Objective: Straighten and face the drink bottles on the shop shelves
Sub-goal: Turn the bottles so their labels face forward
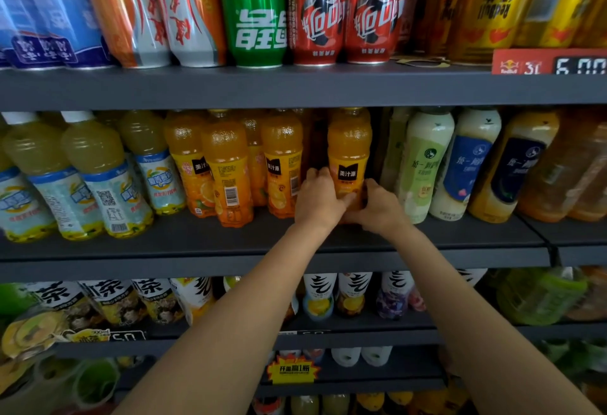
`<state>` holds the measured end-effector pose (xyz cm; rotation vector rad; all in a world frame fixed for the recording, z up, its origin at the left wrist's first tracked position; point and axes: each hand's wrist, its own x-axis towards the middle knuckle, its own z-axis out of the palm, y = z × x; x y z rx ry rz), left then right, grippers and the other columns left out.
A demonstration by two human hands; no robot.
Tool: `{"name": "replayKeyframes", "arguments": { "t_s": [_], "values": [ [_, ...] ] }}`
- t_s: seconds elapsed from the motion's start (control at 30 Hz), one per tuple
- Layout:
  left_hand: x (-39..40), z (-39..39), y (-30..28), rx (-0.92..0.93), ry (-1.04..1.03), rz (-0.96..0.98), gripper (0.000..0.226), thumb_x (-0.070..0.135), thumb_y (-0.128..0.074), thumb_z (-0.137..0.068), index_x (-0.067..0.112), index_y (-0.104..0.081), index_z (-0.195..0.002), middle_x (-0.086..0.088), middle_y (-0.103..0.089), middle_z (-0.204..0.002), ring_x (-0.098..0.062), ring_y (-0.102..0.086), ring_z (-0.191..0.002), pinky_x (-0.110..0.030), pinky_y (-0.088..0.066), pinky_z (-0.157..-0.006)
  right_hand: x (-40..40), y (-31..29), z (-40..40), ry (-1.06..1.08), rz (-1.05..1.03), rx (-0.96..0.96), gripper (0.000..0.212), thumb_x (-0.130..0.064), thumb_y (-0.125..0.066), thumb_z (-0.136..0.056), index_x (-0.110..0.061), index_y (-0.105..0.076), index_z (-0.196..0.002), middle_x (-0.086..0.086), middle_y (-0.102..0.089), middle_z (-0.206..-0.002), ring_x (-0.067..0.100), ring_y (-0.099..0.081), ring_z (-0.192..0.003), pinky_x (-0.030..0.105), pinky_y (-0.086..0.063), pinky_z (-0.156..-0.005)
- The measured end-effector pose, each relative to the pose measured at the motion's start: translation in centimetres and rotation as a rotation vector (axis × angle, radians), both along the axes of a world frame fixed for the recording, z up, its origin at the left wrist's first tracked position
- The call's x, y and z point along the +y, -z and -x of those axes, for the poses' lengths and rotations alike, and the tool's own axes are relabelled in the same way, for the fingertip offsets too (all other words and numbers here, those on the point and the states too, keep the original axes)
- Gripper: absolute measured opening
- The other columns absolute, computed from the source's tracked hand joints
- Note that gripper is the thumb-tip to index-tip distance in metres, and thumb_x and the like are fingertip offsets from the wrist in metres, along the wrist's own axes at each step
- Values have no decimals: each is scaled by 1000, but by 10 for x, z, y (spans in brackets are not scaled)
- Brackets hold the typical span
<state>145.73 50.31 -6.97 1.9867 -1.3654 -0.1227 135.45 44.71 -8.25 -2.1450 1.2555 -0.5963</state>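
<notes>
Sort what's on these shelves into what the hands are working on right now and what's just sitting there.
In hand:
- orange juice bottle, gripped low by the left hand and right hand
- barcode-out orange bottle, likely next to face

Just sitting there:
- red cans and green can on the shelf above
- milk tea bottles to the right
- price tag

We note the clear, glossy plastic orange juice bottle with its smooth printed label. The tall red metal cans shine; the dark grey metal shelf looks matt.
</notes>
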Motion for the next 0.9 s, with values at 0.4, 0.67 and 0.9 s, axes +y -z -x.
{"name": "replayKeyframes", "arguments": {
  "t_s": [0.4, 0.67, 0.9],
  "values": [
    [47, -31, 24, 10, -222, 379, 51, 24, -62, -88, 8, -43, -132, -9, -44, -129, -21, -45, -121, -22, -36, -95, 15, -7, -5, 173, -51, 25, 67, -33, -77, -74, -3, -41, -122, 18, -51, -123, 36, -55, -109, 50, -50, -87],
    [24, -50, 11, 189, -263, 179, 58, 23, -65, -86, 5, -37, -134, -14, -45, -135, -28, -44, -126, -35, -38, -99, 55, -8, -5, 221, 373, -148, 23, -20, -61, -88, -6, -55, -106, 11, -66, -100, 29, -62, -89, 37, -50, -74],
    [32, -59, 11, 89, -185, 114, 51, 27, -65, -86, 6, -45, -127, -12, -49, -129, -29, -49, -120, -36, -41, -94, 62, 6, -38, -1, 138, -49, 53, -17, -60, -90, -8, -37, -137, 10, -56, -124, 31, -63, -96, 48, -54, -78]
  ]
}}
